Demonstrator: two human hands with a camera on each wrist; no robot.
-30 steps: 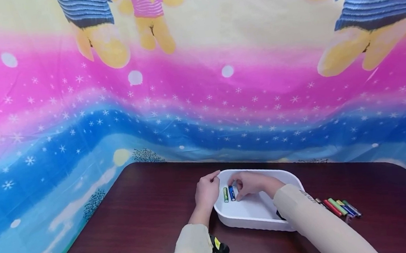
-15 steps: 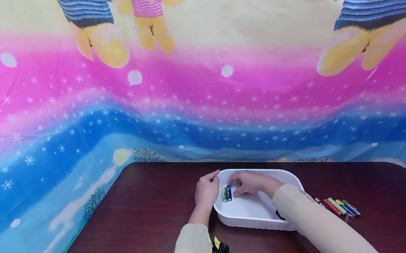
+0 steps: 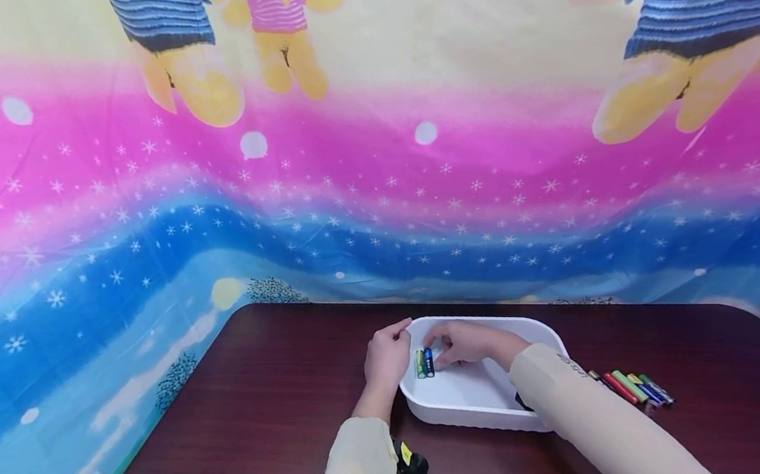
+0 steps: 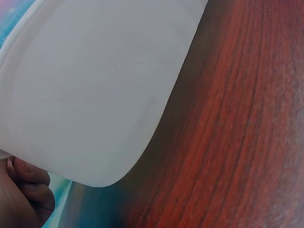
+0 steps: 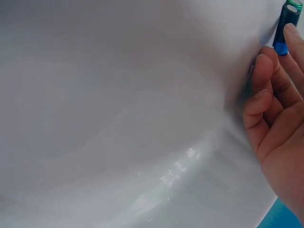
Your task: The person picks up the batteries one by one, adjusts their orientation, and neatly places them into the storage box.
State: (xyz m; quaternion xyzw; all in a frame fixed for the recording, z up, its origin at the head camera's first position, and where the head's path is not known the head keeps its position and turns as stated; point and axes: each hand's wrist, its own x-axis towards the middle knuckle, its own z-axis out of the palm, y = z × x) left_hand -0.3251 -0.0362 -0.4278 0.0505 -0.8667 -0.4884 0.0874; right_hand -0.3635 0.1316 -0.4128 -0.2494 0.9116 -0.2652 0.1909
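Blue battery (image 3: 429,363) moved nearer green battery (image 3: 420,364) (mostly hidden, right wrist view).

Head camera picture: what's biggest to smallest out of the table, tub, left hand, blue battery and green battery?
1. Table
2. Tub
3. Left hand
4. Blue battery and green battery: they look alike, so unranked.

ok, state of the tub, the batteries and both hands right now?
White tub: upright on the table, open-topped
Green battery: lying in the tub
Blue battery: lying alongside the green one
Batteries outside: lying in a row, partly hidden by the right sleeve
Left hand: holding the tub's left end
Right hand: inside the tub, fingers at the blue battery
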